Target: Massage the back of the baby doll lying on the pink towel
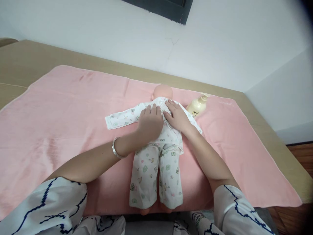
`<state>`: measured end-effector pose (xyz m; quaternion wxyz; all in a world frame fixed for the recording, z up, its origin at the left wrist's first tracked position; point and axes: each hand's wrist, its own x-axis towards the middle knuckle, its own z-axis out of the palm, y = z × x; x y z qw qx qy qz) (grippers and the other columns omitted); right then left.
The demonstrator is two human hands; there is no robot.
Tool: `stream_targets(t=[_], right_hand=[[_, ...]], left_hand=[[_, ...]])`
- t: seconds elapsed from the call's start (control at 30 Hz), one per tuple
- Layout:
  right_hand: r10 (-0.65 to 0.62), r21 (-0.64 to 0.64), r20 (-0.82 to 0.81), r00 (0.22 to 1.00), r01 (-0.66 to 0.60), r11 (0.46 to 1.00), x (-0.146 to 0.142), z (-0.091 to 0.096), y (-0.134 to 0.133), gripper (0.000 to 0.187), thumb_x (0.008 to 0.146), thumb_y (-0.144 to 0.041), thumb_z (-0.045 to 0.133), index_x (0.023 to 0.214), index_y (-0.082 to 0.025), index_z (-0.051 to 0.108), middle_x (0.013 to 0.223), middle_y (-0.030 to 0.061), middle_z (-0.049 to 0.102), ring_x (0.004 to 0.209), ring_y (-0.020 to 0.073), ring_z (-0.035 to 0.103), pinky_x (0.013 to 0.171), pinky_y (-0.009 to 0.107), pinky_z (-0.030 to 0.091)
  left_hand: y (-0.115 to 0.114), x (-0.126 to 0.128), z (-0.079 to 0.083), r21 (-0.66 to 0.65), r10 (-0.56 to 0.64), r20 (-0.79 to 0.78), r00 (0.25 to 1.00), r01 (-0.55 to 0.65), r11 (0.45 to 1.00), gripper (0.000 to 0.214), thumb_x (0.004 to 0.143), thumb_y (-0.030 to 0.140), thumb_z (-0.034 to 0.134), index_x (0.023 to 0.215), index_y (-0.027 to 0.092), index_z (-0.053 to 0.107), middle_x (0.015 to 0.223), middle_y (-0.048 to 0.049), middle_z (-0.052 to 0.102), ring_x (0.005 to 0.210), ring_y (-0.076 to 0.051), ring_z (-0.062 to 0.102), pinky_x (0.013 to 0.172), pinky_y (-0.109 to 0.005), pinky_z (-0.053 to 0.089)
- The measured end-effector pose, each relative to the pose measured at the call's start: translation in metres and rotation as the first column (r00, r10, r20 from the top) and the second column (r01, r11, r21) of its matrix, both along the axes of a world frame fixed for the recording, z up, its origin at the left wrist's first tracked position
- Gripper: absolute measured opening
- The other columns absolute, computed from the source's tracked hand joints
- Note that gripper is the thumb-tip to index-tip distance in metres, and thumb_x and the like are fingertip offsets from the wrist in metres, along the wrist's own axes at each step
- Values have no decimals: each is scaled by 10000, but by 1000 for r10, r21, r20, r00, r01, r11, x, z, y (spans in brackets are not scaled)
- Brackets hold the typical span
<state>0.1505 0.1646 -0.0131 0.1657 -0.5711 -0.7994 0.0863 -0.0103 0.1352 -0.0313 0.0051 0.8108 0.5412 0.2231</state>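
Note:
A baby doll (168,135) in white pyjamas with small prints lies stretched out on a pink blanket (73,107), its bald head (162,92) toward the wall and its feet toward me. My left hand (151,122) rests palm down on the left side of the pyjama top, fingers slightly bent and apart. Flat on the upper right of the top lies my right hand (178,117), with fingers spread. One sleeve (122,119) extends out to the left; the other slants down beneath my right wrist. Both palms are hidden.
A cream pump bottle (197,106) lies tilted on the blanket to the right of the doll. The blanket covers much of a wooden table (259,111). Behind stands a white wall (97,32) with a dark frame (168,9) at the top.

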Motion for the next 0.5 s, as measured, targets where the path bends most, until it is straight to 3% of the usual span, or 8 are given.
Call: stream_targets(t=[0.13,0.27,0.37,0.5], right_hand=[[-90,-8,51,995,90,996,-10,2,-10,593,1034,-342,356,1572,-94,392,1670,187,345,1571,383,282,1260,624,253],[-117,45,97,988,113,993,-32,1,-38,576,1033,-259,278,1547,-44,421,1637,215,395,1563,377,305,1254,599,296],[-58,50,71,996,54,997,-37,4,-47,559,1017,-239,293,1517,-69,477,1616,176,446,1557,339,332,1264,563,316],[-87,-11,13,996,88,996,-21,6,-26,561,1047,-329,289,1534,-114,466,1647,138,408,1563,354,314,1271,605,270]], left_hand=[[-8,-1,7,-14,-56,-78,995,55,998,539,998,191,346,1470,-33,482,1555,-295,468,1459,-433,454,1150,-585,422],[26,-13,1,-24,-125,-36,992,124,992,483,991,192,313,1323,-6,602,1503,-259,542,1495,-370,417,1269,-545,294],[42,-16,-4,-25,-39,55,998,40,999,476,999,226,334,1367,44,575,1513,-220,547,1491,-327,431,1283,-502,290],[18,-6,-2,-12,27,64,998,-26,1000,518,1018,278,357,1442,23,510,1532,-255,516,1481,-387,437,1214,-574,365]])
